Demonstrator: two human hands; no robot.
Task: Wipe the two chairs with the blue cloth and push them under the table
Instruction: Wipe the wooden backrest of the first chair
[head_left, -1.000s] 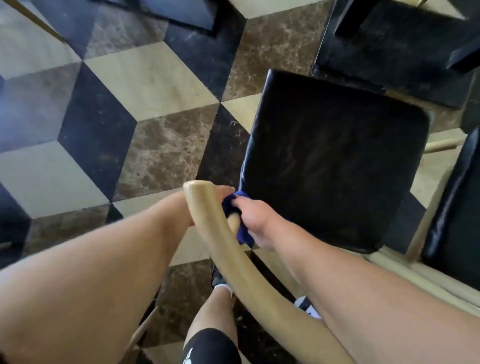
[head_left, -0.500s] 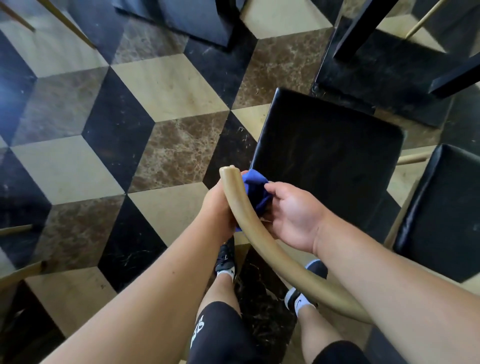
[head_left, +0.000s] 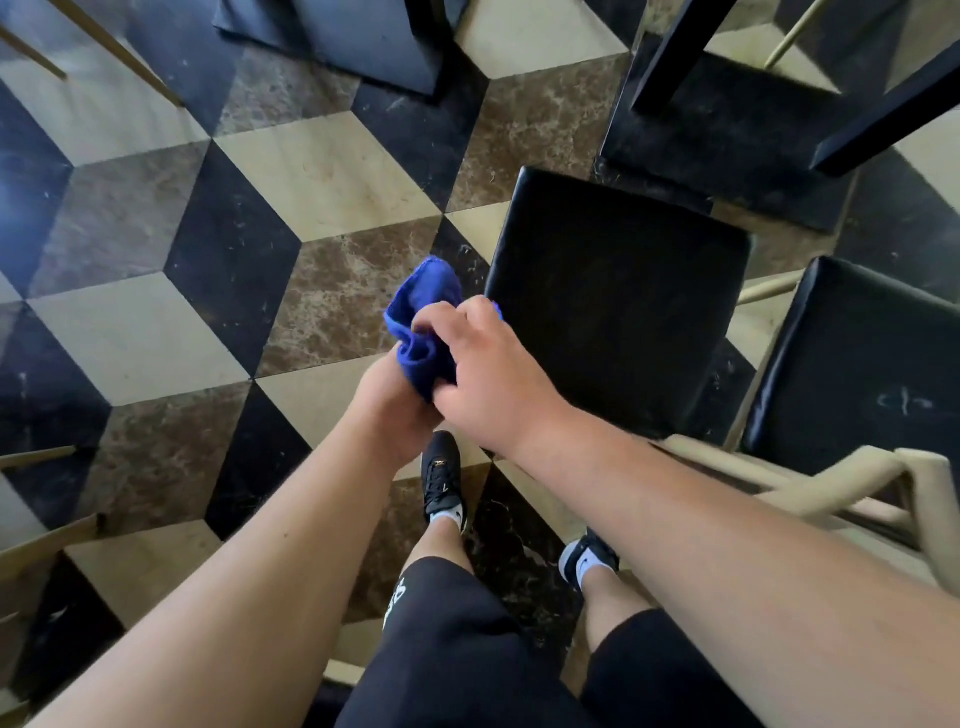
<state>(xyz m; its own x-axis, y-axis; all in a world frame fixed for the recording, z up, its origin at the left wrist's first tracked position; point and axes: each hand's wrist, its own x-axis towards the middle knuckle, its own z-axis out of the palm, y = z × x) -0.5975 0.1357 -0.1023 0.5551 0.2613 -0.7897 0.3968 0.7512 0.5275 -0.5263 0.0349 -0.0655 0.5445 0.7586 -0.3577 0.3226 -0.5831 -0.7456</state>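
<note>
The blue cloth is bunched between both hands, above the floor just left of the nearer chair. My left hand grips it from below and my right hand pinches it from the right. The nearer chair has a black padded seat and a pale wooden frame running under my right forearm. A second chair's black seat sits at the right edge. The table's black base and dark legs stand just beyond the chairs.
The floor is a cube pattern of black, cream and brown marble tiles. Another dark table base lies at the top centre. Wooden legs of other furniture show at the left edge. My feet in black shoes stand behind the nearer chair.
Both hands have come off the curved wooden backrest and lifted the cloth free of it. The view has pulled back and the backrest now lies under my right forearm.
</note>
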